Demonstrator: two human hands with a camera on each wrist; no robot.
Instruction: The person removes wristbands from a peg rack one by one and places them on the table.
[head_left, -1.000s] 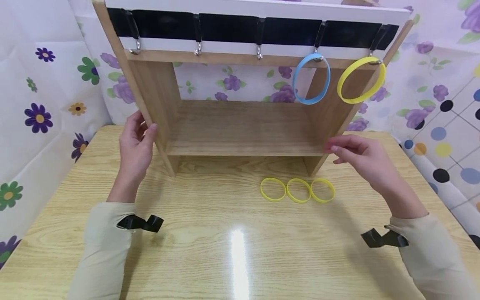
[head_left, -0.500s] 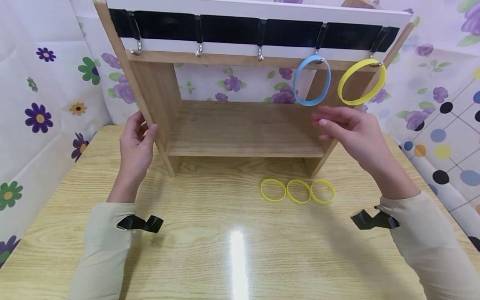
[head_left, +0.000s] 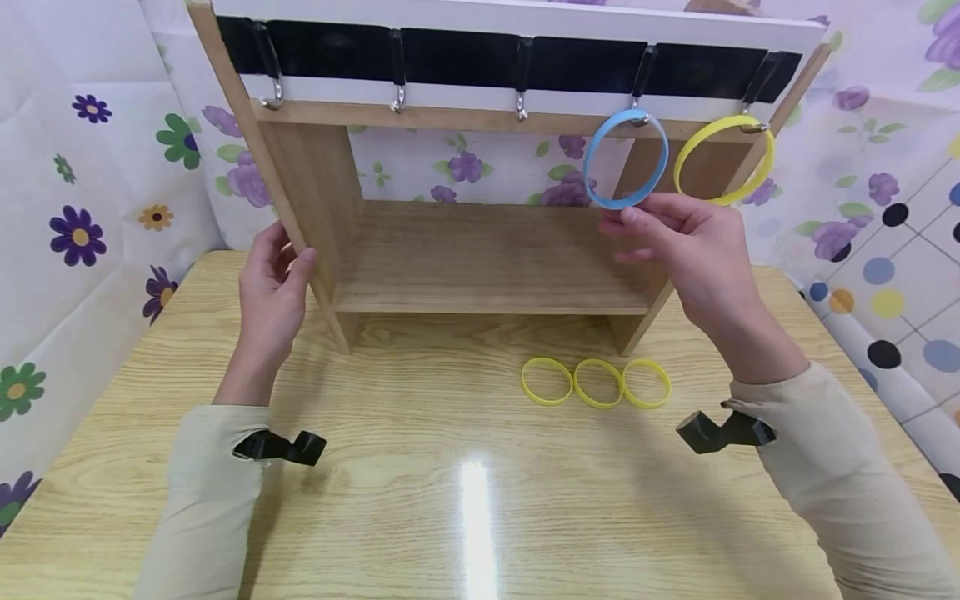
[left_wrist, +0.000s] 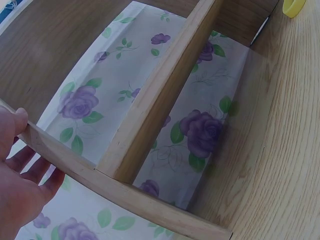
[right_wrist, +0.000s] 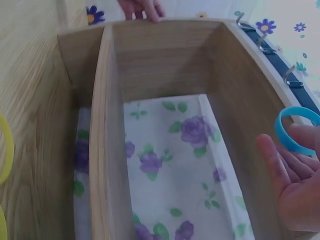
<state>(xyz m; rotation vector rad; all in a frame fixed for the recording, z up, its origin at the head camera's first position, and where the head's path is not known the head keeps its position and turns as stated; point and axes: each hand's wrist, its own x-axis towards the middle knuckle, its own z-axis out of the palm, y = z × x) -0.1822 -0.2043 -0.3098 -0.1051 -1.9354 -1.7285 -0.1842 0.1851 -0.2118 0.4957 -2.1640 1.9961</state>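
Note:
A blue silicone wristband (head_left: 592, 171) hangs from a metal hook on the rack's front. At its lower edge, my right hand (head_left: 693, 250) pinches it between thumb and fingers; the right wrist view shows the thumb over the blue band (right_wrist: 283, 131). Just to the right, a yellow wristband (head_left: 763, 167) hangs on the end hook, partly behind that hand. My left hand (head_left: 273, 287) grips the left side panel of the wooden shelf (head_left: 487, 258), thumb on the near side and fingers around the outer side, as the left wrist view also shows for the hand (left_wrist: 25, 170).
Three yellow wristbands (head_left: 547, 403) lie in a row on the wooden table (head_left: 390, 483) before the shelf's right leg. Three bare hooks (head_left: 398, 100) line the black strip to the left. Flowered sheeting (head_left: 90, 292) covers the walls.
My right hand has moved up and left from the shelf's right side panel to the blue wristband and taken hold of its bottom; the band has turned slightly. My left hand stays put.

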